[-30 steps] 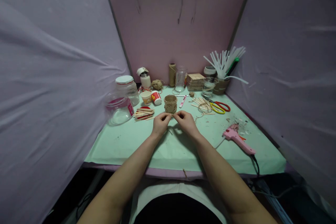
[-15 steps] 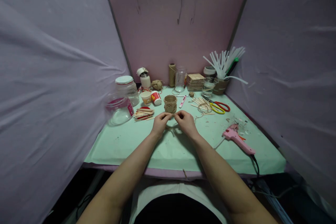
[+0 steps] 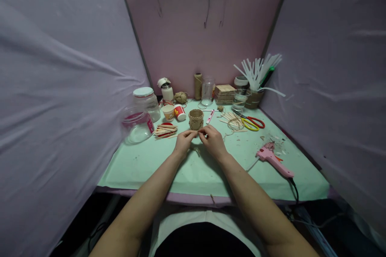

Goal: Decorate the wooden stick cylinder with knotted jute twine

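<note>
My left hand [image 3: 184, 141] and my right hand [image 3: 212, 139] meet fingertip to fingertip, both pinched on a thin piece of twine [image 3: 196, 151] whose loose part hangs or lies just below them. The pinched part is mostly hidden by the fingers. Directly behind the fingertips stands a small twine-wrapped cup [image 3: 196, 119], upright, with a braided rim and a raised cord pattern on its side. Whether the fingers touch the cup I cannot tell. A strand of twine also trails to the right of my right hand.
A pink glue gun [image 3: 274, 160] lies at right, its cord over the edge. Scissors [image 3: 251, 123], a twine coil [image 3: 235, 122] and thin sticks lie behind it. Popsicle sticks [image 3: 165, 130], paper cups [image 3: 180, 112] and clear jars [image 3: 138, 126] stand left. Glue sticks [image 3: 256, 72] fill a pot.
My right hand has shifted slightly, its fingers drawn closer to the left fingertips. The view has moved a touch; the cup and the other things stay put.
</note>
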Tool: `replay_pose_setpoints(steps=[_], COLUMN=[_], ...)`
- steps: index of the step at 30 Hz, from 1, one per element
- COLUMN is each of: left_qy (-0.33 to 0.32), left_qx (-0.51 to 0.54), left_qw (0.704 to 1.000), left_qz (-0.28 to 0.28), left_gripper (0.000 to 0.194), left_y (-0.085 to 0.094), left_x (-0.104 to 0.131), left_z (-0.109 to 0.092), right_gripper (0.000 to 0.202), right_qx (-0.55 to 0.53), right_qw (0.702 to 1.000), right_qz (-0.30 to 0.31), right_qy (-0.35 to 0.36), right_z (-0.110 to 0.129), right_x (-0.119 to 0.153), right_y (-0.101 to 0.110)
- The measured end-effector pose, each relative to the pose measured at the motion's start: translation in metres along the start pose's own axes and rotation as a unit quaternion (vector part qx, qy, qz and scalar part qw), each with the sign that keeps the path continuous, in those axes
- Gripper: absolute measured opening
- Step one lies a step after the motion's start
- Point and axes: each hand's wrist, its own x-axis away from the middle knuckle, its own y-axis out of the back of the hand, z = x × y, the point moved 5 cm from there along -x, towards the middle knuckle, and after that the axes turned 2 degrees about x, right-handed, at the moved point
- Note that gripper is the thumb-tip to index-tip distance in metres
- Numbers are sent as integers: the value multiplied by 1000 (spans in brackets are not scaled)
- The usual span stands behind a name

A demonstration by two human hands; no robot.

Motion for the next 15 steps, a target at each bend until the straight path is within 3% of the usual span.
replay_pose_setpoints(steps=[8, 15], left_qy=[8, 104], left_qx=[-38, 86], left_qw=[999, 989], left_qz=[11, 54], left_gripper=[26, 26], left_y=[3, -3], left_x=[-1, -1], left_z=[3, 7], right_gripper=[18, 12], right_qx=[88, 65], right_qw=[994, 997], right_qz=[38, 11], right_qy=[55, 44], right_z=[6, 5], right_x=[0, 1], right_y=[-2, -5])
